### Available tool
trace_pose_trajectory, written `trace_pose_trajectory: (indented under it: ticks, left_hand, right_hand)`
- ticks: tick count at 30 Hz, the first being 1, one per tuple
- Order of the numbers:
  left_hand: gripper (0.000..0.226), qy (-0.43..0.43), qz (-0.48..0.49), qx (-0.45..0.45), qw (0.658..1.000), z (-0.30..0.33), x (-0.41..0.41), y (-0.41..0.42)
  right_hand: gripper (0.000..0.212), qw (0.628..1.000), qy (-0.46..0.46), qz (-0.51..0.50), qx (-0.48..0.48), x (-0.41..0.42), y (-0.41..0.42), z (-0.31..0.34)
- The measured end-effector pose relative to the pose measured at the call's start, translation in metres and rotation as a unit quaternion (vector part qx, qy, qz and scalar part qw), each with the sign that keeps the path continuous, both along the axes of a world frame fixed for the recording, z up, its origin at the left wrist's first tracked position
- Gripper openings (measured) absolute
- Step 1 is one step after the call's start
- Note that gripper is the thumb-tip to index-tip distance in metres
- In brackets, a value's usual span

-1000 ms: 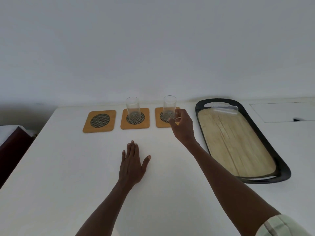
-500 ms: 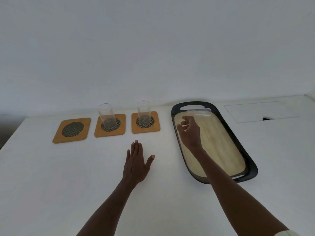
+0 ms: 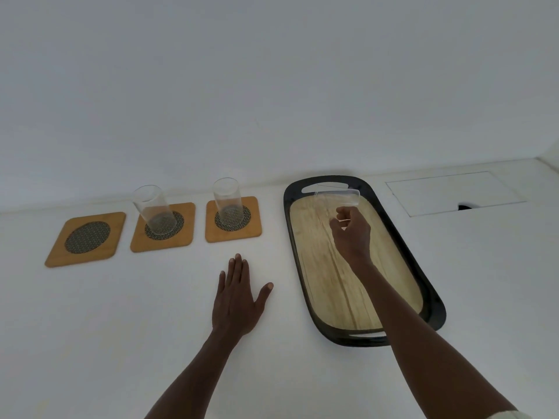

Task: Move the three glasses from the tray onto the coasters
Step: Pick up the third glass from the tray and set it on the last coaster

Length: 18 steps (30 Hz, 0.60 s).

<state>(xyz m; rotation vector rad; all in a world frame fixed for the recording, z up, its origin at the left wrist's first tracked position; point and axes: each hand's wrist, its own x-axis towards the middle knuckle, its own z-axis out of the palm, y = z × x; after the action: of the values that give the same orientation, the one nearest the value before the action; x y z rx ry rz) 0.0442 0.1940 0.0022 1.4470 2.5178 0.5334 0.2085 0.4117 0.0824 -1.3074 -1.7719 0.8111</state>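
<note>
Last glass lies at the far end of the tray, right by the right hand.

The tray [image 3: 429, 297] runs long from 6 to 12 o'clock, and the third glass [image 3: 337, 197] lies on its side at the 12 o'clock end, long way from 3 to 9. The empty coaster [image 3: 60, 252] waits far off toward 9 o'clock. The right hand [image 3: 352, 234] curls at the glass; I cannot tell if it grips. The left hand [image 3: 237, 297] rests flat and spread, holding nothing, much farther from the glass.
</note>
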Motion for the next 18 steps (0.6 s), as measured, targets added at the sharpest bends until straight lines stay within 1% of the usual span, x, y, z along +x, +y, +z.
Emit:
trace_pose_trajectory:
  ticks: [6, 9, 13, 15, 18]
  left_hand:
    - [0.092, 0.007, 0.002, -0.006, 1.000, 0.000, 0.000, 0.001]
    - [0.092, 0.008, 0.003, -0.005, 1.000, -0.001, 0.001, 0.001]
    - [0.094, 0.008, 0.008, 0.001, 1.000, -0.003, 0.000, 0.001]
    - [0.094, 0.010, 0.010, 0.003, 1.000, -0.004, 0.000, 0.002]
    - [0.094, 0.007, 0.012, 0.007, 1.000, -0.004, -0.001, 0.002]
  right_hand:
    - [0.026, 0.999, -0.005, -0.034, -0.004, 0.003, 0.028, -0.007]
    - [0.029, 0.999, -0.028, -0.042, 0.005, 0.001, 0.033, -0.009]
    - [0.041, 0.988, -0.139, -0.017, 0.061, -0.001, 0.043, -0.003]
    - [0.053, 0.973, -0.214, 0.006, 0.086, -0.003, 0.050, 0.001]
    - [0.067, 0.949, -0.301, 0.046, 0.084, -0.009, 0.061, 0.004]
